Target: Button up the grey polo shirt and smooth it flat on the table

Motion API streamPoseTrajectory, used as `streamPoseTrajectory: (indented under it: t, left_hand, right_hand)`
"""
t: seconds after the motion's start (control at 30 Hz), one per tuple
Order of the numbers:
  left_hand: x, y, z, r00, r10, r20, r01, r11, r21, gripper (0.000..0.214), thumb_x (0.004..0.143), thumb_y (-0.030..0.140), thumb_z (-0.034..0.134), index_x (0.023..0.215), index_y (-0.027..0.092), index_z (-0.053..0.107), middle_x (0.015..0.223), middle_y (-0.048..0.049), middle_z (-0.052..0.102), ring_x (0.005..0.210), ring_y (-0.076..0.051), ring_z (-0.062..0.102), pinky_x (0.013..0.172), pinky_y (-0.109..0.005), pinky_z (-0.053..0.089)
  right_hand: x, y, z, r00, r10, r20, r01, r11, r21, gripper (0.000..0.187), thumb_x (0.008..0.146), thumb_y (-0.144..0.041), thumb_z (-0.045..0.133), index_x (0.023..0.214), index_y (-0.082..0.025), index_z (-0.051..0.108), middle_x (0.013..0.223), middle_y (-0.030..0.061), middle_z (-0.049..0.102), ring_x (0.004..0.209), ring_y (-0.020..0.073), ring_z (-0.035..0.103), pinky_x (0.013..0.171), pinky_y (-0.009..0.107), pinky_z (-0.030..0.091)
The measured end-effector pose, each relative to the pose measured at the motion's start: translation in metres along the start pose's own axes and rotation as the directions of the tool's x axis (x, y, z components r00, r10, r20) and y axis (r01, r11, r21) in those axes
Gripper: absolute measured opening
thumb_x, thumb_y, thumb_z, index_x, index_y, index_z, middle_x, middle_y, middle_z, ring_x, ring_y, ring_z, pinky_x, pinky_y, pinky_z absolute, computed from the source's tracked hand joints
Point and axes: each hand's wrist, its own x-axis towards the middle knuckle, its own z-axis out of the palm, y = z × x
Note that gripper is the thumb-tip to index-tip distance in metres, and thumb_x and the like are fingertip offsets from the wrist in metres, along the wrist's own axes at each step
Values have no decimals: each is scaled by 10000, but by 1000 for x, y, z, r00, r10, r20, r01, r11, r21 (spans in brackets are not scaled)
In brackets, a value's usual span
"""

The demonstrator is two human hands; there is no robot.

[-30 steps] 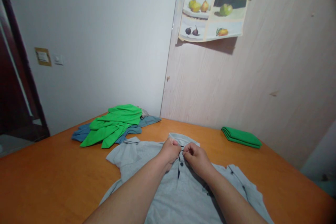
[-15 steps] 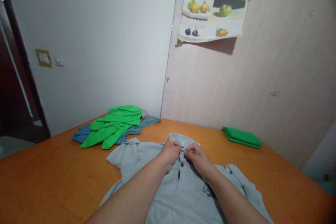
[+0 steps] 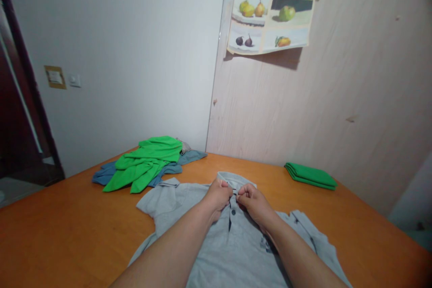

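Observation:
A grey polo shirt (image 3: 182, 207) lies spread face up on the orange wooden table (image 3: 60, 229), collar away from me. My left hand (image 3: 218, 195) and my right hand (image 3: 252, 201) are both closed in a pinch at the button placket just below the collar, knuckles almost touching. A dark button (image 3: 233, 211) shows on the placket right under my fingers. My forearms cover the middle of the shirt.
A loose heap of green and blue clothes (image 3: 145, 164) sits at the back left of the table. A folded green garment (image 3: 310, 175) lies at the back right near the wood-panelled wall. A fruit poster (image 3: 270, 22) hangs above. A dark doorway is at far left.
My hands have stayed at the placket, fingers drawing slightly closer together. The view has shifted a little; nothing else on the table has moved.

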Motion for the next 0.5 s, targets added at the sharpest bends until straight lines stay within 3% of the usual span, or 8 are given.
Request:
streamPoseTrajectory:
  t: [0.5]
  left_hand:
    - [-6, 8, -2, 999, -15, 29, 15, 1000, 19, 278, 659, 40, 585, 835, 212, 454, 523, 92, 430, 434, -87, 404, 432, -207, 265]
  right_hand:
    - [-2, -2, 1, 996, -81, -27, 78, 991, -108, 183, 696, -362, 616, 755, -226, 509, 554, -85, 460, 501, 102, 387, 492, 230, 275]
